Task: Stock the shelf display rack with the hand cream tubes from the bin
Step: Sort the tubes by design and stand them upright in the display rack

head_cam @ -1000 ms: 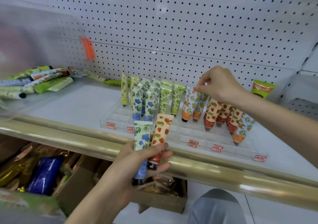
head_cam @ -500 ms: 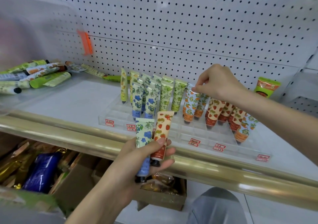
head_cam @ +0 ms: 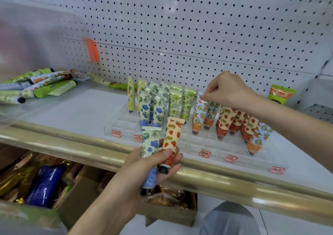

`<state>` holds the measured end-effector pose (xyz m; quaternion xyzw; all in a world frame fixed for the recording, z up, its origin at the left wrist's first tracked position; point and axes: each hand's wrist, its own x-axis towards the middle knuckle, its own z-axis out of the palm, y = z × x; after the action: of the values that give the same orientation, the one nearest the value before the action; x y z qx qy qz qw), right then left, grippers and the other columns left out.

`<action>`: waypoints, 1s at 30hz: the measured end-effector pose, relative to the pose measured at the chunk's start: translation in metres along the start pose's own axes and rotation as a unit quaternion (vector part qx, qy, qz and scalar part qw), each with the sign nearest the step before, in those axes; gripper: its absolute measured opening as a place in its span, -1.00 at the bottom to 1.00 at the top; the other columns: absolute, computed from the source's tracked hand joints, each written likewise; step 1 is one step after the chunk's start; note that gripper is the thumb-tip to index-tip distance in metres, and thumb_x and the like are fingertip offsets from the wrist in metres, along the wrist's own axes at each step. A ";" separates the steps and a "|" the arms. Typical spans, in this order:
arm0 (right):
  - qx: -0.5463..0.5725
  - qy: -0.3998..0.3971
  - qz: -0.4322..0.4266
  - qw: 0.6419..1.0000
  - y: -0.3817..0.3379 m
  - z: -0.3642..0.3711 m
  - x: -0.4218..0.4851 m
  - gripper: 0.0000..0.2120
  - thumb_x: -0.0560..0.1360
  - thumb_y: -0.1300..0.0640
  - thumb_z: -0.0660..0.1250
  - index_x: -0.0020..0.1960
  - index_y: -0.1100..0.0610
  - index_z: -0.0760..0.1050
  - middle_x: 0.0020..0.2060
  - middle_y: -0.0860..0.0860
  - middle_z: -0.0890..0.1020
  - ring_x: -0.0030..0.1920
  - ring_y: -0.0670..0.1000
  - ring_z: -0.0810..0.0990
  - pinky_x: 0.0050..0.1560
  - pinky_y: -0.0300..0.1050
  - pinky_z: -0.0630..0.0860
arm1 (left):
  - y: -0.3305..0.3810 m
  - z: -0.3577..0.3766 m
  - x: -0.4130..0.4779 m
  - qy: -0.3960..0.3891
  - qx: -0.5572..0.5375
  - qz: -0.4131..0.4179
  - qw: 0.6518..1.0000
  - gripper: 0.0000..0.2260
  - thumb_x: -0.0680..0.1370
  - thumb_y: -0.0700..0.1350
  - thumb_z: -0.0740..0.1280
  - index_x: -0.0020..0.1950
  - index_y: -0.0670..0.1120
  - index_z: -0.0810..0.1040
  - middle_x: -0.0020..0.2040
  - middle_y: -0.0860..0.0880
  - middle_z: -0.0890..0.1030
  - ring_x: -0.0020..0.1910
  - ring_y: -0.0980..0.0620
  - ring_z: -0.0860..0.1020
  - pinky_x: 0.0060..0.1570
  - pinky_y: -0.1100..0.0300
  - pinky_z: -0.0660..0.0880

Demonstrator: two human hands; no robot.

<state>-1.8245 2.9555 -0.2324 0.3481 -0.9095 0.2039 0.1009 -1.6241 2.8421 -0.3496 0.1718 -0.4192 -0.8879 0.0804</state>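
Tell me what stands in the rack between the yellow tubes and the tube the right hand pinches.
In the head view, blue-flower tubes and then green tubes stand between them.

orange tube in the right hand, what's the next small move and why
Probably let go: the right hand pinches the top of the orange tube, which stands cap-down in the rack. The left hand holds a blue tube and a strawberry tube.

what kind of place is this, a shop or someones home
Most likely a shop aisle: a white perforated pegboard back wall, a clear acrylic display rack with small red price labels, and rows of patterned hand cream tubes standing in it.
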 end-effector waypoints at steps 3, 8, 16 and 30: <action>0.005 -0.008 0.002 1.000 -0.002 -0.003 -0.002 -0.85 0.43 0.08 0.45 -0.16 0.17 0.67 -0.47 -0.13 0.50 -0.39 -0.17 0.45 -0.35 -0.27 0.34 | 0.004 0.006 -0.007 -0.008 0.038 0.014 0.999 -0.67 0.23 -0.20 0.49 -0.02 -0.21 0.67 -0.01 -0.18 0.70 -0.05 -0.10 0.69 -0.27 0.13 0.62; 0.050 0.028 -0.033 0.998 -0.010 -0.016 -0.015 -0.89 0.45 0.07 0.43 -0.15 0.10 0.66 -0.51 -0.07 0.39 -0.49 -0.13 0.33 -0.44 -0.30 0.27 | 0.006 0.011 -0.016 -0.014 0.062 0.041 0.997 -0.64 0.36 -0.20 0.44 0.14 -0.19 0.56 0.03 -0.13 0.70 -0.02 -0.07 0.68 -0.24 0.14 0.62; 0.144 -0.188 -0.102 0.966 -0.043 -0.017 -0.042 -0.79 0.41 -0.08 0.42 -0.23 0.06 0.66 -0.44 -0.06 0.60 -0.46 -0.21 0.47 -0.35 -0.30 0.40 | 0.008 0.011 -0.016 -0.037 0.084 0.052 0.994 -0.62 0.33 -0.23 0.48 0.14 -0.14 0.59 0.01 -0.16 0.69 0.00 -0.09 0.68 -0.22 0.11 0.62; 0.193 -0.116 0.007 0.974 -0.003 -0.095 -0.069 -0.68 0.13 -0.11 0.49 -0.24 0.09 0.69 -0.31 -0.02 0.66 -0.26 -0.14 0.53 -0.21 -0.28 0.46 | 0.009 0.046 0.001 0.010 0.166 0.089 0.982 -0.48 0.33 0.08 0.45 0.22 -0.11 0.52 -0.07 0.03 0.68 -0.22 0.17 0.67 -0.17 0.15 0.61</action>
<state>-1.7680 3.0358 -0.1690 0.3762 -0.8608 0.3345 -0.0754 -1.6427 2.8692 -0.3158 0.1537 -0.5733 -0.7937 0.1332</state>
